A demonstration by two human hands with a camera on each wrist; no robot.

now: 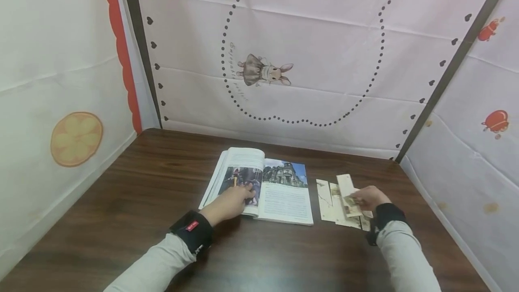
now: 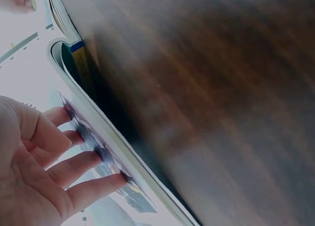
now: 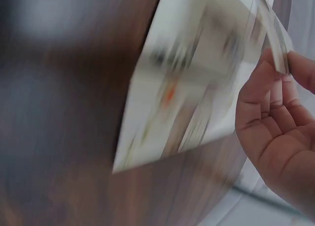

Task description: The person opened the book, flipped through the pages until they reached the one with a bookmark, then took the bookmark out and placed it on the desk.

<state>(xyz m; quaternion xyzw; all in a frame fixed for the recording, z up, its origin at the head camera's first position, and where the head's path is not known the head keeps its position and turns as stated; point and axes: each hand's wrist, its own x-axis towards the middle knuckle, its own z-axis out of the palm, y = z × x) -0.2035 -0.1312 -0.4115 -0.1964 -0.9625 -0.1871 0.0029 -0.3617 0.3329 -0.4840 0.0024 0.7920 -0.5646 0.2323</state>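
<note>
An open book [image 1: 284,202] lies on the table, with a photo on each of its two pages. My left hand [image 1: 232,199] rests on the left page, and in the left wrist view its spread fingertips press on the printed photo [image 2: 106,154]. To the right of the book lie several pale bookmark-like cards [image 1: 325,204] with printed pictures, overlapping one another. My right hand [image 1: 371,198] pinches one such card [image 1: 345,188] between thumb and fingers, tilted over the others. In the right wrist view the held card [image 3: 273,34] shows edge-on, above the cards [image 3: 182,98] on the table.
The dark wood table [image 1: 121,202] is bordered by printed cloth walls on the left, back [image 1: 308,48] and right. The book stands between the left hand and the card group, with its spine fold near the middle of the table.
</note>
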